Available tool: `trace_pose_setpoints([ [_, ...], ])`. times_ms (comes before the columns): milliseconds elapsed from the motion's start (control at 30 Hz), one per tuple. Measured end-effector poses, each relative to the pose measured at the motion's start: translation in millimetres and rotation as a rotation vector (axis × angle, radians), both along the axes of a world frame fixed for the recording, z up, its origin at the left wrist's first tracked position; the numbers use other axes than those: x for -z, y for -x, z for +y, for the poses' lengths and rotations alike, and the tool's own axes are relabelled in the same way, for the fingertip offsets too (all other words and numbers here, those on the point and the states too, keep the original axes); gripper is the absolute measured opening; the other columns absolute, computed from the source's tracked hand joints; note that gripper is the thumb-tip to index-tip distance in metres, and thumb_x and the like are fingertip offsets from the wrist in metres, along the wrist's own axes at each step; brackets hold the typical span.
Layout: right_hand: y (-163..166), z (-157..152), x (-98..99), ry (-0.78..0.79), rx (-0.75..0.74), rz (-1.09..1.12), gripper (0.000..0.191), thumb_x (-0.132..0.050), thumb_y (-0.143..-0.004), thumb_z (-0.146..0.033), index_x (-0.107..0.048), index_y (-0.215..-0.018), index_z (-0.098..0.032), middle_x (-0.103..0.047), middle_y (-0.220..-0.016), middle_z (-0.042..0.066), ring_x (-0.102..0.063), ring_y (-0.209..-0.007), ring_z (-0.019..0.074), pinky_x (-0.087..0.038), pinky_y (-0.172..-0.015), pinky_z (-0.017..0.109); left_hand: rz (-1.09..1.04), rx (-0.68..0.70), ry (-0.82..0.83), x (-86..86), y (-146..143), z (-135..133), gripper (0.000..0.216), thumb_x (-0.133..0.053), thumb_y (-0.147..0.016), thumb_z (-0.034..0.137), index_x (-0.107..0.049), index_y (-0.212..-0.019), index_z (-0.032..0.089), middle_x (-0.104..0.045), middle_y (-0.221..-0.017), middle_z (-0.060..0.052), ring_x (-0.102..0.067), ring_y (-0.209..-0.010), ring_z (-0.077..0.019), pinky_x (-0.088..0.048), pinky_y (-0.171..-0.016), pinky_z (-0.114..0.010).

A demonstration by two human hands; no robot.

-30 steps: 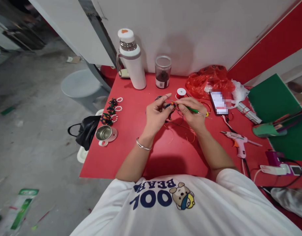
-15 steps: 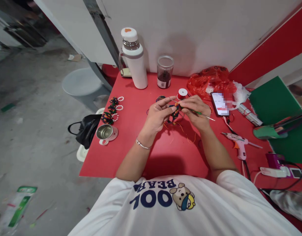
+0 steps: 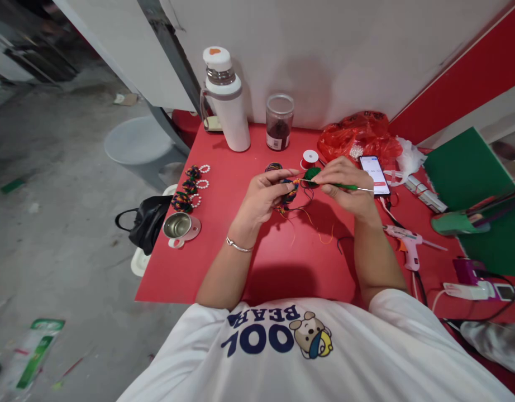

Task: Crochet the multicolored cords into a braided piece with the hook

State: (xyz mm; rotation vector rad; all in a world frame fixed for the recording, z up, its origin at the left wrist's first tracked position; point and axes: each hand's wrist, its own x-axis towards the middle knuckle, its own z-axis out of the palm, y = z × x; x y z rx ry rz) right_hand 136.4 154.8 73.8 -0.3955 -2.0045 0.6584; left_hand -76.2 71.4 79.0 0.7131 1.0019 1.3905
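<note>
Here, both hands meet over the middle of the red surface [image 3: 291,268]. The left hand [image 3: 257,198] has its grip pinching a small piece of multicoloured yarn work [image 3: 290,195] between thumb and fingers, with the index finger stretched out along the far side. The right hand [image 3: 349,183] has its grip pinching the green handle of a hook [image 3: 345,186]; the thin end on the left reaches the orange top of the yarn work, while the other metal end sticks out to the right. So the piece sits up in the left fingers, between the hands, and loose threads [image 3: 310,218] trail from it toward the near side.

A green bunch of yarn [image 3: 311,175] shows just beyond the hook, and a red spool [image 3: 310,160] stands right behind that. To the left lie three yarn balls [image 3: 182,202] in a row, each with a loop of white beads [image 3: 203,184] on its right, and a mug [image 3: 182,228] stands just on their near side. At the far edge are a white flask [image 3: 232,117] and a clear jar [image 3: 279,123] with dark contents. Over on the right — beyond the right hand — a red plastic bag [image 3: 353,137] lies behind a phone [image 3: 375,174], with a pink glue gun [image 3: 406,241] nearer.
</note>
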Motion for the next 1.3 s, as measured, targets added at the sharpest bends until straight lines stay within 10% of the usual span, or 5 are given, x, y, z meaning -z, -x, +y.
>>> trace_pose_setpoints([
  [1067,3.3,-5.3,-2.3,0.022,-0.016,0.027,0.008,-0.082,-0.091,-0.040,-0.085,-0.098,-0.036,-0.084,-0.089,-0.001,-0.076,-0.085,0.0213,-0.059,-0.090,0.046,0.016,0.056,-0.005,4.7,1.1,1.7,0.031,-0.094,-0.058,0.024,-0.085,-0.087,0.019,-0.063,-0.062,0.002,-0.031,-0.042,-0.0006,-0.016,-0.040,-0.021],
  [1300,2.7,-3.6,-0.9,0.002,-0.028,0.026,0.010,-0.082,-0.092,-0.037,-0.085,-0.101,-0.038,-0.084,-0.090,-0.003,-0.075,-0.085,0.0205,-0.059,-0.090,0.045,0.027,0.047,-0.027,7.6,-0.3,2.2,0.031,-0.094,-0.059,0.020,-0.086,-0.089,0.020,-0.076,-0.086,-0.004,-0.038,-0.049,-0.0019,-0.022,-0.043,-0.021],
])
